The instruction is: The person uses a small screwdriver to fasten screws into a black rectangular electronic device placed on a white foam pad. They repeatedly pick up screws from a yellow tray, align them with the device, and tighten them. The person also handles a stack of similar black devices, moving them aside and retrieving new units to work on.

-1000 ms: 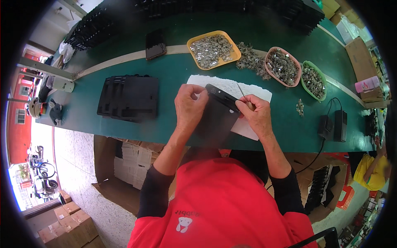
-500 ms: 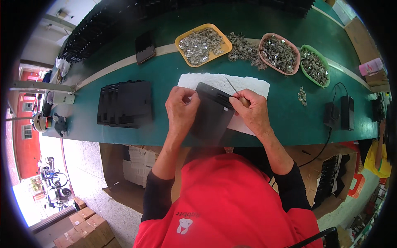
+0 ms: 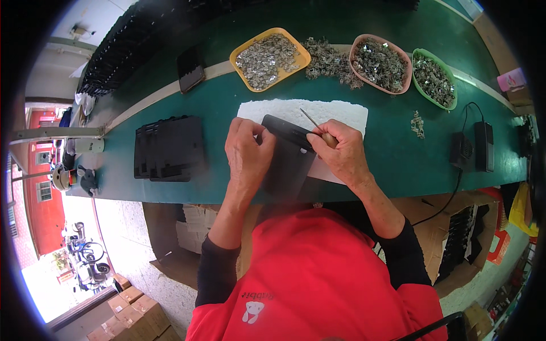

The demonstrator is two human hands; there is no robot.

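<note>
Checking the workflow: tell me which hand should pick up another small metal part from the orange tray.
Left, probably. The right hand grips the thin wooden-handled tool, while the left hand only steadies the flat black plastic panel; the orange tray lies ahead.

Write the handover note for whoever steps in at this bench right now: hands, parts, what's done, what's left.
Left hand: grip on the left edge of the black flat panel, holding it over the white foam pad.
Right hand: grip on a thin-shafted hand tool, tip pointing away over the panel's top edge.
Parts: stack of black panels to the left on the green bench; small metal pieces in the orange tray, pink tray and green tray, some loose between them.
Done: cannot tell from here.
Left: the panel in hand is being worked; the stack is untouched.
</note>
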